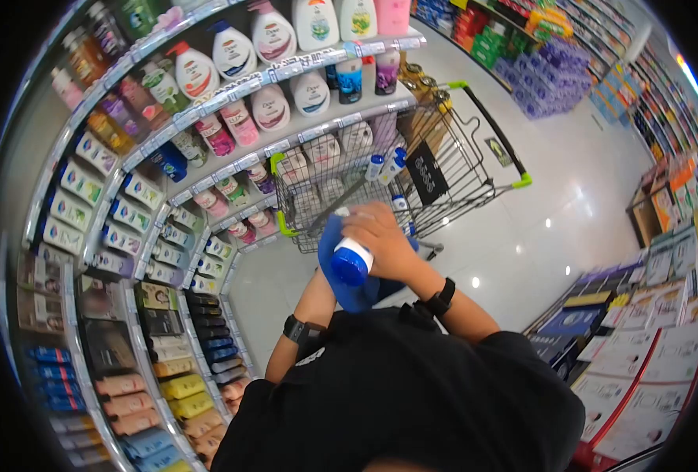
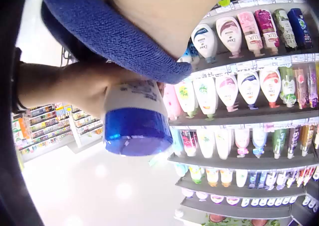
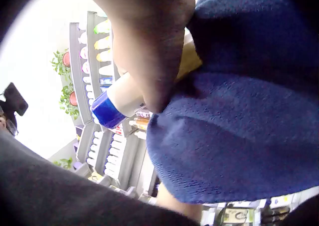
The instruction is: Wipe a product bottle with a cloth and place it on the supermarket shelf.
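From the head camera, I see the shopper's right hand (image 1: 382,240) wrapped round a white bottle (image 1: 357,247), its blue cap (image 1: 350,269) pointing back toward the person's black shirt (image 1: 396,377). A blue cloth (image 1: 332,240) hangs against the bottle, and the left forearm (image 1: 313,303) runs up beneath it. Just past the hands stands a shopping cart (image 1: 492,130) with green corners, with a few blue-and-white bottles (image 1: 375,167) inside, next to shelves (image 1: 235,88) packed with pump bottles and tubes. Boxes (image 1: 636,358) are stacked on the other side. From the left wrist, the left hand (image 2: 167,16) looms close to the lens; its fingers are lost behind the cloth, so I can't tell whether they hold anything. The bottle sits below the cloth's edge, capped end down in the frame, dark print on its body. From the right wrist, the right hand curls over the bottle, the cap jutting out on one side and the cloth spread broadly on the other. Potted plants (image 3: 63,61) show beyond.
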Available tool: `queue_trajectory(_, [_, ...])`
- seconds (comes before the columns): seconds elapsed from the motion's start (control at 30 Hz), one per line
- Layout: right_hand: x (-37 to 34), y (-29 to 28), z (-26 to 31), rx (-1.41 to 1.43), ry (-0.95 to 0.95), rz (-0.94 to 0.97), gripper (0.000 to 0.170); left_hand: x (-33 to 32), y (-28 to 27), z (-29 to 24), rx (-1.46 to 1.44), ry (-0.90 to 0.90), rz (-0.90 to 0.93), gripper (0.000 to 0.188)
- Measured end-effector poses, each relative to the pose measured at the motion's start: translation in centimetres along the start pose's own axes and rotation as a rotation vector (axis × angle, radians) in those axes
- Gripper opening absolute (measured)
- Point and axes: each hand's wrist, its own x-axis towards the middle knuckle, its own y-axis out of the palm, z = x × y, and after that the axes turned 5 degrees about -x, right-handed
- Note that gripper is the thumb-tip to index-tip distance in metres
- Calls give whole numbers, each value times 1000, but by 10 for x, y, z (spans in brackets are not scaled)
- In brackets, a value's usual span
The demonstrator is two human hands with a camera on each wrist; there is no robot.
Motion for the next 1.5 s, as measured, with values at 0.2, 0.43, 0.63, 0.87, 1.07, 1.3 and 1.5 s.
queue_trajectory(0.2, [-2, 23, -5, -194, 173, 57, 46, 5, 1, -32, 773, 47, 80, 32])
queue_trajectory(0.43, [2, 43, -60, -202, 255, 143, 47, 60, -41, -29, 805, -125, 11, 31])
queue_trajectory(0.63, [-1, 56, -152, 22, 575, 287, 50, 132, -60, -9, 18, -410, -426, 35])
queue_trajectory(0.87, [-15, 72, -302, 117, 647, 403, 50, 233, -58, 11, -43, -428, -794, 39])
queue_trajectory(1.07, [-33, 129, -389, 184, 893, 413, 45, 308, -109, 55, -347, -304, -909, 26])
queue_trajectory(1.3, [-69, 233, -442, 279, 1084, 352, 43, 349, -206, 72, -419, -183, -1000, 26])
queue_trajectory(1.5, [-89, 285, -470, 188, 1115, 407, 48, 363, -273, 76, -330, -224, -1057, 25])
